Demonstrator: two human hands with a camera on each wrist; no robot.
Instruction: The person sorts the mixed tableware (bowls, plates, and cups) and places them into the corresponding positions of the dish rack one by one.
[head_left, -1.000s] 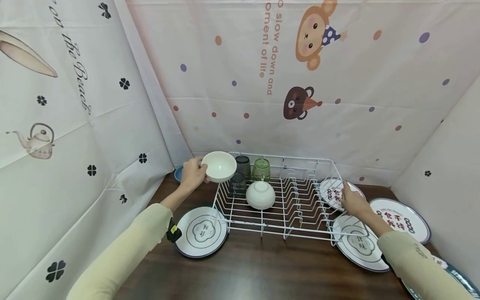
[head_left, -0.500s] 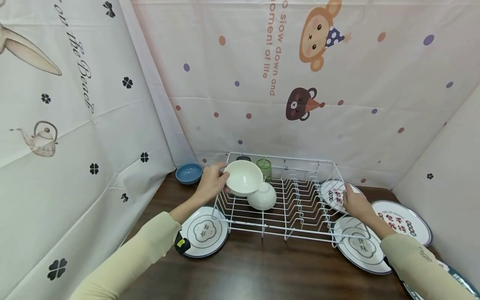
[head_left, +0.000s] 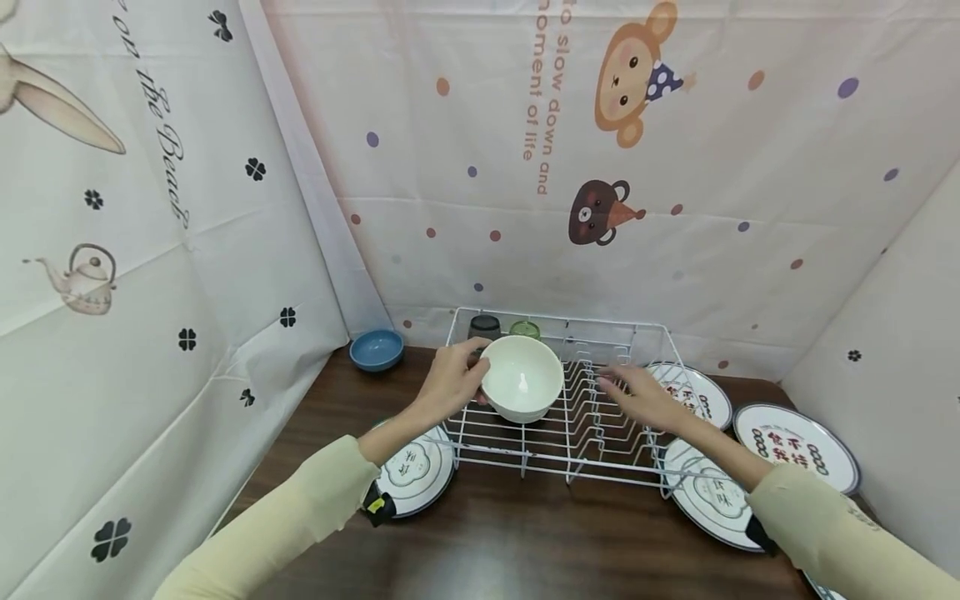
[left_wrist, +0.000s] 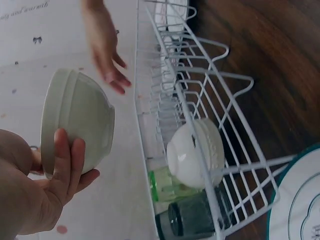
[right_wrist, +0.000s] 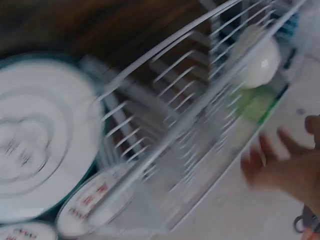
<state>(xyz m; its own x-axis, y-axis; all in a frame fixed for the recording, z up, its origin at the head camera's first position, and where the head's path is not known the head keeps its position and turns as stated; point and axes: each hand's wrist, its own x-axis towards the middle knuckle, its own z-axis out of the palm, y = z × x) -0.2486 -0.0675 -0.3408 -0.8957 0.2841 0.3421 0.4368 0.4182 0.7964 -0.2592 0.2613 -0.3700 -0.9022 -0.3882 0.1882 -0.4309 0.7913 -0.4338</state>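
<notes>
A white bowl (head_left: 522,377) is held by its left rim in my left hand (head_left: 453,379), thumb at the rim and fingers underneath. It hangs over the left part of a white wire dish rack (head_left: 558,479). In the left wrist view an upturned white bowl (left_wrist: 192,152) stands in the rack below; the held bowl hides it in the head view. Beside it are a green glass (left_wrist: 170,185) and dark glasses (left_wrist: 197,215). My right hand (head_left: 641,398) is above the rack's right half, fingers extended toward the bowl, holding nothing.
A blue bowl (head_left: 377,350) sits at the back left. One plate (head_left: 414,475) lies at the rack's left front. Several more, among them a red-lettered plate (head_left: 797,448) and a grey-patterned plate (head_left: 712,496), lie at its right. Patterned cloth walls (head_left: 420,167) rise behind and to the sides.
My left hand has carried the white bowl rightward from the rack's left end to over the upturned bowl. My right hand has left the rack's right edge and moved left.
</notes>
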